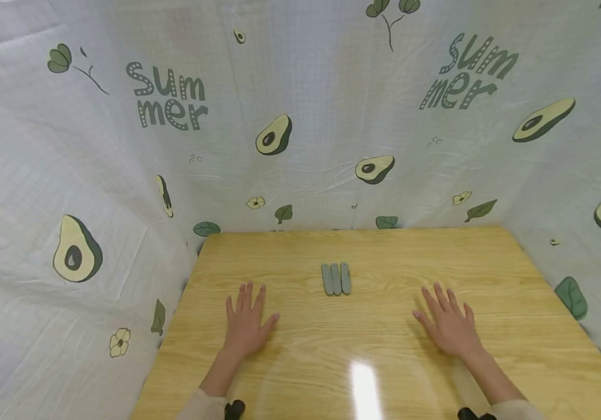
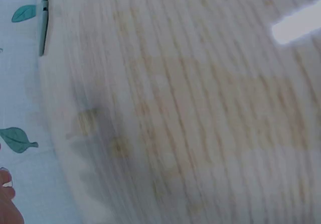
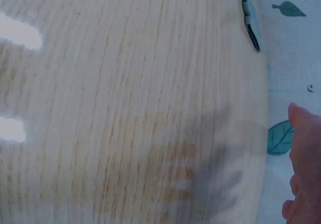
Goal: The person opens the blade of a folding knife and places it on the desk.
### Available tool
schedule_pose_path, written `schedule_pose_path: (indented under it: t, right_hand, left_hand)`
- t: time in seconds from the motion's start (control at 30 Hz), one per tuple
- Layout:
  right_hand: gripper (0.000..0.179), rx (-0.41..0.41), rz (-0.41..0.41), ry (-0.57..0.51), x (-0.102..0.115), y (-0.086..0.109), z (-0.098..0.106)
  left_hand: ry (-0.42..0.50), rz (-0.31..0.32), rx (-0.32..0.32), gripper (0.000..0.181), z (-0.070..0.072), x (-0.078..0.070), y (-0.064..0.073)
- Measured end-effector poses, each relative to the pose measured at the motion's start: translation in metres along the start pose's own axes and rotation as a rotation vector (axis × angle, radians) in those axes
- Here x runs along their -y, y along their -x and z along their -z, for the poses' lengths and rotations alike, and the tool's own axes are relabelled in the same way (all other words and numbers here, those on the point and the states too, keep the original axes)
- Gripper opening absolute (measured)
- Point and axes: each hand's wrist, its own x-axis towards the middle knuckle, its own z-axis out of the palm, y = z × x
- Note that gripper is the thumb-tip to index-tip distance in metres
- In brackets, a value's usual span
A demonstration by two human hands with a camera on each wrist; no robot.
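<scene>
Fingers stand wide apart on both your hands, straight or only slightly bent and gripping air, with the left hand [image 1: 245, 326] and the right hand [image 1: 448, 328] over the table, palms down; whether they touch the wood you cannot tell; the writing you can read is on the patterned cloth [image 1: 321, 87] behind, where grey-green lettering [image 1: 177, 112] says "summer", broken into "sum" over "mer", and a second, slanted "summer" [image 1: 457, 84] repeats it farther right; the cloth is white, printed with avocados, leaves and little flowers, and it hangs along the far edge and both sides, creased in places; your table [image 1: 374, 332] is pale yellow-brown with a wood grain, and a bright glare [image 1: 365, 388] shines on its near part; three slim grey-green pieces [image 1: 336, 279] lie close side by side between your hands, just beyond the fingertips and somewhat nearer the left (each has a small mark near its far end); at your wrists you have light sleeves [image 1: 202, 407] and dark fittings [image 1: 234, 409], seen at the bottom of the head view.
</scene>
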Motion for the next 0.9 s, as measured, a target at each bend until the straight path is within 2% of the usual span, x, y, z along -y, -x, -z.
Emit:
schedule_pose_path:
  t: [0.2, 0.47, 0.9]
  right_hand:
    - [0.071, 0.021, -0.004, 0.010, 0.009, -0.010, 0.004]
    - [0.070, 0.011, 0.050, -0.029, 0.032, -0.022, 0.000]
    - [0.069, 0.020, 0.073, -0.018, 0.065, -0.035, -0.013]
  left_hand:
    - [-0.006, -0.031, 0.013, 0.076, 0.001, -0.006, -0.010]
    - [0.005, -0.030, 0.117, 0.075, -0.004, -0.019, -0.020]
    - [-0.017, -0.060, 0.174, 0.075, -0.014, -0.044, -0.033]
